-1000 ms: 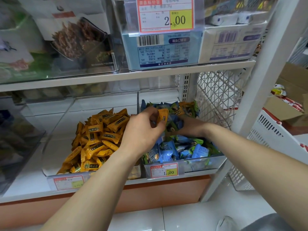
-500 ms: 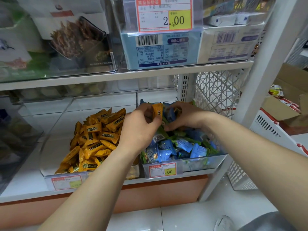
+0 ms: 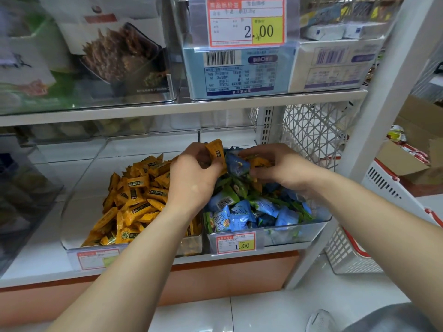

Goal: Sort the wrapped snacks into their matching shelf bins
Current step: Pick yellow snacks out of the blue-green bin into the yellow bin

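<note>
Orange snack (image 3: pixel 215 152), a stray pinched between thumb and fingers of the left hand (image 3: pixel 191 180), hangs above the blue-and-green bin (image 3: pixel 311 230), likely bound for the orange bin (image 3: pixel 79 212) just beside, while the right hand (image 3: pixel 285 171) curls into the pile, its catch hidden, beneath the crowding upper shelf (image 3: pixel 167 111).

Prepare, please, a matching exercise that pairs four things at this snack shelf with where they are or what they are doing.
Things:
1. left hand
2. right hand
3. orange snack pile
4. 2.00 price tag

Descriptions:
A. on the front of the upper bin
B. lies in the left bin
C. over the blue and green snacks in the right bin
D. pinches one orange snack

Pairs: 1-D, 2-C, 3-B, 4-A.
</note>
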Available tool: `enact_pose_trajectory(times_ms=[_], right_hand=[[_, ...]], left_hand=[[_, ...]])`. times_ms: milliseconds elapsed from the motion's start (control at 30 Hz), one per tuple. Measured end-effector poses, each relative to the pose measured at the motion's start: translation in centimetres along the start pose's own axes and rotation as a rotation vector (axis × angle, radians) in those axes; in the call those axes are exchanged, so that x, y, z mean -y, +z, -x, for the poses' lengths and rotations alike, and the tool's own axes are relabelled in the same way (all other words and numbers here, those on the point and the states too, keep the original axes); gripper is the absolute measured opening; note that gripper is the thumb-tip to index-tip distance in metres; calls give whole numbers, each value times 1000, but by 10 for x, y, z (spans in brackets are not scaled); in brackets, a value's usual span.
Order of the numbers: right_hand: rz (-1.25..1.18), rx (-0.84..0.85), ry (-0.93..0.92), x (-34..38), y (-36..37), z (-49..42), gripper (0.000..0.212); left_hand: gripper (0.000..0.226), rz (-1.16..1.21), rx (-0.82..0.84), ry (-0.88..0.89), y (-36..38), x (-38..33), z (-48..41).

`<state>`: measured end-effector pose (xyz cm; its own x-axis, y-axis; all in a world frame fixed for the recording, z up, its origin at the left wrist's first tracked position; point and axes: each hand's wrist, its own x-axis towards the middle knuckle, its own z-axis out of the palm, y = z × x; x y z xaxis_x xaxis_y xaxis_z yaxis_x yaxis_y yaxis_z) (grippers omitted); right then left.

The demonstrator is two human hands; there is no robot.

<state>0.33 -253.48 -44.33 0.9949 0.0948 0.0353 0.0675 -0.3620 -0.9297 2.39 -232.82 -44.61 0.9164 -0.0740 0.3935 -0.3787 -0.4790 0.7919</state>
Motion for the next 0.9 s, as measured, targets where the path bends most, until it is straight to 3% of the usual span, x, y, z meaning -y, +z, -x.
enact_pose_trajectory(times_ms=[267, 367, 467, 600, 733, 800, 900], right_hand=[[-206, -139, -38, 5, 0, -4, 24], [-256, -141, -35, 8, 1, -5, 25], [-339, -147, -46, 15, 3, -7, 25], [-513, -126, -87, 28, 8, -7, 23], [-642, -57, -112, 40, 19, -8, 22], [-687, -52, -105, 43, 22, -9, 22], [-728, -68, -86, 43, 25, -11, 22]], left_hand=[[12, 52, 57, -29, 0, -6, 2], [26, 100, 106, -71, 3, -7, 3], [38, 126, 53, -71, 1, -6, 3], [25, 218, 37, -132, -2, -4, 2], [26, 494, 184, -304, -4, -12, 3], [38, 621, 282, -327, -5, -14, 4], [56, 579, 312, -273, -5, -11, 7]])
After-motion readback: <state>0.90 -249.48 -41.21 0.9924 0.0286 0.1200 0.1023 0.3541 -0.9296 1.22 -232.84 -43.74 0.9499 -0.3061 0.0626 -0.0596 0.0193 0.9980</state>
